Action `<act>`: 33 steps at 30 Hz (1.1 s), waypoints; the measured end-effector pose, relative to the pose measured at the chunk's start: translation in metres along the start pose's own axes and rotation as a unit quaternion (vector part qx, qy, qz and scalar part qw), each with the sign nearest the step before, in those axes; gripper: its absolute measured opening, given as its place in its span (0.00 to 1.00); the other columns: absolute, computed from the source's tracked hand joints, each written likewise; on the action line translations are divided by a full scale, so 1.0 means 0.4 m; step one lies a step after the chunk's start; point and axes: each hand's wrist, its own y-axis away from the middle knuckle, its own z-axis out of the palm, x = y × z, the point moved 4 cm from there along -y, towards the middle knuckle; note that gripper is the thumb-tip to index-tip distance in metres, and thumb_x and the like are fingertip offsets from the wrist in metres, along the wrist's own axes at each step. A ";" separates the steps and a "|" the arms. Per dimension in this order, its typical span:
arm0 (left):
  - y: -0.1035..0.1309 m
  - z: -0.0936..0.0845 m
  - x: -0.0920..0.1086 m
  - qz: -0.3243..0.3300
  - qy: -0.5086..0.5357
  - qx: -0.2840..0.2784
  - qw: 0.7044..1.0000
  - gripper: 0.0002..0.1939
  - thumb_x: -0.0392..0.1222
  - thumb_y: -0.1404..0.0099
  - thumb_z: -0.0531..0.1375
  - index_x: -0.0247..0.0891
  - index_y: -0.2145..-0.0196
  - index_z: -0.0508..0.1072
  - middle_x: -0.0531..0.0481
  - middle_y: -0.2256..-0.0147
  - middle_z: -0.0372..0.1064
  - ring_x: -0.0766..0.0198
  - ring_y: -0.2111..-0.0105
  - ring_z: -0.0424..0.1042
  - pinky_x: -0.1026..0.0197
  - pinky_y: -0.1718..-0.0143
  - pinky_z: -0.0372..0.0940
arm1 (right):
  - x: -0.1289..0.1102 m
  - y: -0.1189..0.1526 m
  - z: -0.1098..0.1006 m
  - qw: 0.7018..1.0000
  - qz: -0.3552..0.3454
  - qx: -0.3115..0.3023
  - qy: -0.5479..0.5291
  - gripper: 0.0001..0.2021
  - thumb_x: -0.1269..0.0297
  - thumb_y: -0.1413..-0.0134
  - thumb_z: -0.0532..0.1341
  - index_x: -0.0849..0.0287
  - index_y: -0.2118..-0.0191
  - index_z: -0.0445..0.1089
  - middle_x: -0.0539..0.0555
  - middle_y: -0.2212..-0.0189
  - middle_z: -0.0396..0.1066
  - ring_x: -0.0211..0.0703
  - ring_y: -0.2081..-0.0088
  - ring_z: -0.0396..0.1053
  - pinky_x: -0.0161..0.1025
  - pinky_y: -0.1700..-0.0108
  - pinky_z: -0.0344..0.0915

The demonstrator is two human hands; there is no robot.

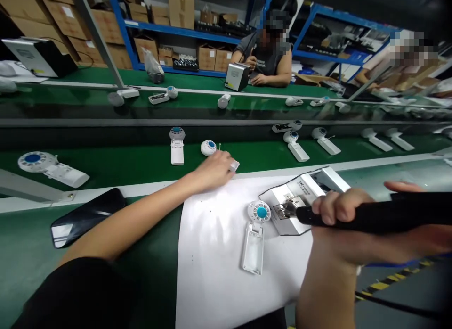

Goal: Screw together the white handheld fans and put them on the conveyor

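Observation:
My left hand (216, 169) reaches to the green belt's near edge, its fingers closed round a white device (208, 148) with a round head and blue centre; part of its handle shows past the fingers. My right hand (344, 207) grips a black electric screwdriver (381, 211), whose tip is at the metal front of a white screw dispenser (296, 190). Left of the dispenser, on a white sheet (212, 253), lies another white device (253, 246) with its handle shell open upward and its round, blue-centred head toward the belt.
A black phone (88, 216) lies left, beside my left forearm. Several white devices, one at far left (52, 168), rest along the green belt (141, 164). Beyond it, a person (268, 55) works by another dispenser (236, 77). Blue shelves (197, 33) hold boxes.

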 end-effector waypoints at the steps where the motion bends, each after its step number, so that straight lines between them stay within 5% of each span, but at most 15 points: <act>1: 0.045 -0.020 -0.042 -0.020 -0.012 0.012 1.000 0.11 0.39 0.21 0.56 0.31 0.48 0.74 0.34 0.44 0.73 0.46 0.39 0.69 0.46 0.36 0.62 | -0.004 -0.003 -0.021 1.000 -0.007 0.024 0.018 0.31 0.28 0.48 0.70 0.46 0.50 0.77 0.45 0.82 0.65 0.40 0.85 0.55 0.40 0.82 0.57; 4: 0.192 -0.057 -0.177 -0.090 -0.046 0.018 0.995 0.07 0.32 0.28 0.58 0.26 0.54 0.73 0.31 0.52 0.74 0.40 0.44 0.71 0.39 0.37 0.63 | -0.004 -0.006 -0.042 0.997 -0.037 0.059 0.034 0.27 0.31 0.45 0.70 0.48 0.53 0.76 0.44 0.82 0.65 0.38 0.84 0.56 0.37 0.83 0.56; 8: 0.296 -0.042 -0.311 -0.128 -0.063 0.020 0.990 0.04 0.34 0.25 0.57 0.32 0.55 0.71 0.40 0.59 0.73 0.45 0.49 0.73 0.49 0.47 0.67 | 0.046 -0.007 0.007 0.993 -0.096 0.042 0.060 0.27 0.30 0.40 0.66 0.51 0.56 0.68 0.40 0.85 0.62 0.36 0.88 0.53 0.35 0.86 0.54; 14: 0.324 -0.055 -0.362 -0.126 -0.073 0.065 0.987 0.19 0.45 0.17 0.44 0.36 0.60 0.70 0.45 0.60 0.66 0.49 0.49 0.68 0.44 0.41 0.65 | 0.099 0.024 0.039 0.994 -0.091 0.002 0.066 0.25 0.36 0.40 0.70 0.52 0.56 0.67 0.40 0.84 0.63 0.36 0.88 0.54 0.35 0.85 0.55; 16: 0.329 -0.091 -0.314 -0.134 -0.061 0.106 0.983 0.18 0.48 0.17 0.45 0.38 0.60 0.69 0.45 0.60 0.65 0.49 0.51 0.68 0.44 0.42 0.65 | 0.083 0.037 0.046 0.997 -0.055 -0.022 0.056 0.27 0.31 0.41 0.68 0.49 0.53 0.67 0.39 0.84 0.62 0.37 0.89 0.53 0.35 0.86 0.54; 19: 0.341 -0.118 -0.132 -0.097 -0.037 0.120 0.987 0.13 0.46 0.19 0.50 0.39 0.59 0.69 0.43 0.60 0.68 0.48 0.55 0.68 0.47 0.53 0.65 | 0.038 0.057 0.070 0.999 -0.019 -0.039 0.014 0.29 0.27 0.41 0.64 0.45 0.51 0.69 0.39 0.85 0.61 0.38 0.90 0.50 0.37 0.88 0.54; 23: 0.373 -0.047 0.201 0.153 0.058 0.077 0.983 0.09 0.33 0.24 0.55 0.39 0.64 0.70 0.45 0.65 0.69 0.53 0.64 0.66 0.49 0.58 0.60 | 0.000 0.080 0.126 0.998 -0.003 -0.069 -0.010 0.30 0.25 0.43 0.65 0.46 0.50 0.73 0.40 0.84 0.62 0.38 0.89 0.51 0.39 0.87 0.57; 25: 0.392 0.012 0.305 0.247 0.106 0.054 0.962 0.06 0.32 0.25 0.58 0.38 0.61 0.72 0.45 0.63 0.71 0.54 0.62 0.67 0.50 0.57 0.60 | 0.016 0.093 0.163 0.993 0.018 -0.102 -0.050 0.28 0.28 0.41 0.66 0.46 0.50 0.73 0.40 0.83 0.64 0.38 0.89 0.53 0.38 0.87 0.56; 29: 0.413 0.085 0.354 0.314 0.146 0.042 0.937 0.06 0.39 0.20 0.59 0.38 0.58 0.73 0.45 0.59 0.73 0.54 0.59 0.70 0.51 0.52 0.61 | 0.086 0.132 0.230 0.983 0.043 -0.147 -0.103 0.24 0.31 0.36 0.64 0.46 0.52 0.70 0.39 0.84 0.62 0.37 0.90 0.51 0.35 0.87 0.55; 33: 0.416 0.089 0.338 0.312 0.158 0.041 0.936 0.06 0.41 0.21 0.59 0.38 0.59 0.73 0.46 0.60 0.73 0.53 0.58 0.70 0.51 0.51 0.61 | 0.144 0.168 0.257 0.974 0.101 -0.178 -0.099 0.25 0.31 0.38 0.66 0.48 0.53 0.67 0.37 0.85 0.60 0.36 0.90 0.50 0.34 0.87 0.56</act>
